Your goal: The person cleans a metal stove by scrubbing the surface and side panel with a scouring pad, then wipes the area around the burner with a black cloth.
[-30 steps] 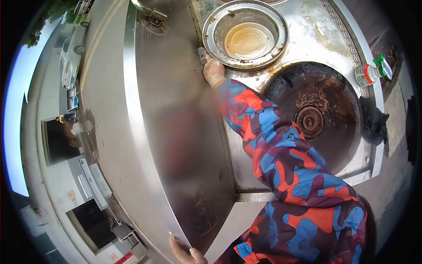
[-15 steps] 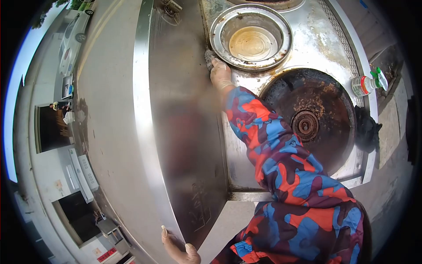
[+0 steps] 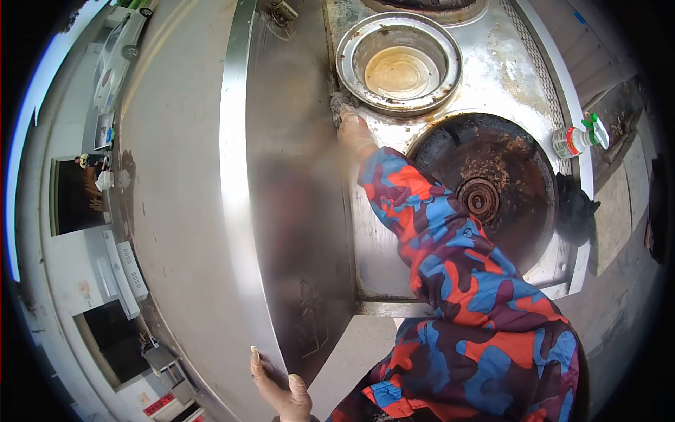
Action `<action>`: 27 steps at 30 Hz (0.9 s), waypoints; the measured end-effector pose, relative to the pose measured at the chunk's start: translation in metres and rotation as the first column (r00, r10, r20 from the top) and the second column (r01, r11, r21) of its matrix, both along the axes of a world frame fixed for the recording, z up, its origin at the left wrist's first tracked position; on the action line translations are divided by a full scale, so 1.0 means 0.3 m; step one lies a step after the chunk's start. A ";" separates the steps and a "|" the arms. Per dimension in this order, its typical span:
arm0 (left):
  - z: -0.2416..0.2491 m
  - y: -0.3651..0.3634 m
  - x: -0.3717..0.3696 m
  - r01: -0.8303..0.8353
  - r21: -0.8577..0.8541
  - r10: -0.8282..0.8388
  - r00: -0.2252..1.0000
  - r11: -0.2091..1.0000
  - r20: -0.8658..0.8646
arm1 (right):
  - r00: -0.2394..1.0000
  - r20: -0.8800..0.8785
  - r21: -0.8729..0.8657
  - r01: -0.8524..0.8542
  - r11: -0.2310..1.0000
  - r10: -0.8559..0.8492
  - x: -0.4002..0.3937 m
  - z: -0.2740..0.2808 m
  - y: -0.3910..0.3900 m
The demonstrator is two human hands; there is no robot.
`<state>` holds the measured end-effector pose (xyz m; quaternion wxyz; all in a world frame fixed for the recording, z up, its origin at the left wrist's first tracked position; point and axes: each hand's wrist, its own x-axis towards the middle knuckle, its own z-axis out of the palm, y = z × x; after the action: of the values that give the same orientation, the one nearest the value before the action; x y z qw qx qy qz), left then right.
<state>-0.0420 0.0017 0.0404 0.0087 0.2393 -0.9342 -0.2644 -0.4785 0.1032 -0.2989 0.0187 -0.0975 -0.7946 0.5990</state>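
Observation:
My right hand (image 3: 355,131), in what looks like a thin clear glove, presses a grey scouring pad (image 3: 342,100) into the seam where the stove top (image 3: 383,271) meets the upright steel panel (image 3: 302,183). Its fingers are closed over the pad and partly hide it. Close to these fingers sits a round metal pan (image 3: 453,63) with a stained bottom. At the panel's end, my left hand (image 3: 287,399) grips the edge, thumb on one face and a finger on the other. Below my right forearm lies a dark, rusty burner well (image 3: 517,165) with crusted residue.
A spray bottle (image 3: 568,142) with a green-and-white head and a black crumpled thing (image 3: 575,211) lie along the stove's outer rim (image 3: 580,264). Another burner (image 3: 429,3) shows at the picture's top. Beyond the panel are a road (image 3: 176,176) and a parked white car (image 3: 112,67).
My right hand and the pad have slid a short way along the seam, away from the pan. My left hand stays on the panel edge. The camera view has shifted slightly.

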 end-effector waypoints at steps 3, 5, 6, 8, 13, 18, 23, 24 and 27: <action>0.003 0.002 -0.010 0.058 -0.034 -0.059 0.998 0.998 -0.034 | 0.984 0.155 -0.117 0.111 0.987 -0.092 -0.162 0.012 -0.013; -0.002 0.003 -0.012 0.036 -0.018 -0.037 0.999 0.999 -0.029 | 0.996 0.065 0.190 0.052 0.980 -0.065 -0.365 -0.287 -0.125; 0.003 0.003 -0.007 0.029 -0.001 -0.029 0.999 1.000 -0.032 | 0.971 0.102 -0.199 0.233 0.952 -0.216 -0.305 -0.196 -0.103; -0.010 -0.004 0.005 0.015 0.017 -0.015 0.999 1.000 -0.037 | 0.995 0.034 -0.138 0.103 0.985 -0.099 -0.307 -0.216 -0.083; -0.020 -0.006 -0.020 0.099 -0.128 -0.107 0.992 0.987 -0.060 | 0.979 0.200 -0.150 0.070 0.986 -0.039 -0.149 -0.035 0.020; -0.038 -0.003 -0.020 0.098 -0.175 -0.127 0.979 0.980 -0.158 | 0.966 0.249 0.111 -0.102 0.988 0.072 0.254 0.130 0.032; -0.039 0.005 -0.024 0.111 -0.221 -0.157 0.966 0.969 -0.207 | 0.895 0.169 0.450 -0.443 0.775 0.413 0.599 0.000 0.017; -0.040 0.007 -0.025 0.113 -0.239 -0.163 0.966 0.964 -0.200 | 0.885 0.176 0.523 -0.455 0.721 0.431 0.688 -0.057 -0.003; -0.062 -0.011 -0.022 0.128 -0.307 -0.211 0.944 0.943 -0.253 | 0.837 0.070 0.593 -0.472 0.652 0.543 0.939 -0.121 -0.010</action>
<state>-0.0486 -0.0017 0.0218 0.1535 0.1133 -0.9689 -0.1578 -0.1968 0.1002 -0.3354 -0.0753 0.1736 -0.9323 0.3081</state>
